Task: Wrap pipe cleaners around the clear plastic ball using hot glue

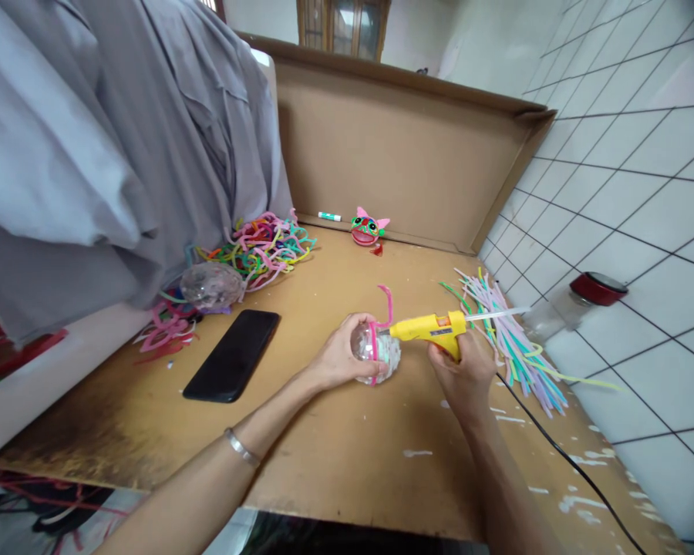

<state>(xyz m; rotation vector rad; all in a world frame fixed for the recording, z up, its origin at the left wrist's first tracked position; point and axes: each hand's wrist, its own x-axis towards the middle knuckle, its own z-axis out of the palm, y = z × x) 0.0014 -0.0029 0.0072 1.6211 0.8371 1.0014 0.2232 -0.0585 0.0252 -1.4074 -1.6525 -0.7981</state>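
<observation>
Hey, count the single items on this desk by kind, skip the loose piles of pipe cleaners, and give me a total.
Clear balls: 2, one in the left hand at, one by the pile
Glue gun: 1, in the right hand
Phone: 1
Cat face: 1
Marker: 1
Jar: 1
Total: 7

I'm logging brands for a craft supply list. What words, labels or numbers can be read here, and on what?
None can be read.
Yellow glue gun in the right hand: a small label on its side, too blurred to read.
White marker by the cardboard wall: no print legible.
Black phone: screen dark, no text.
Clear ball in the left hand: no text.
</observation>
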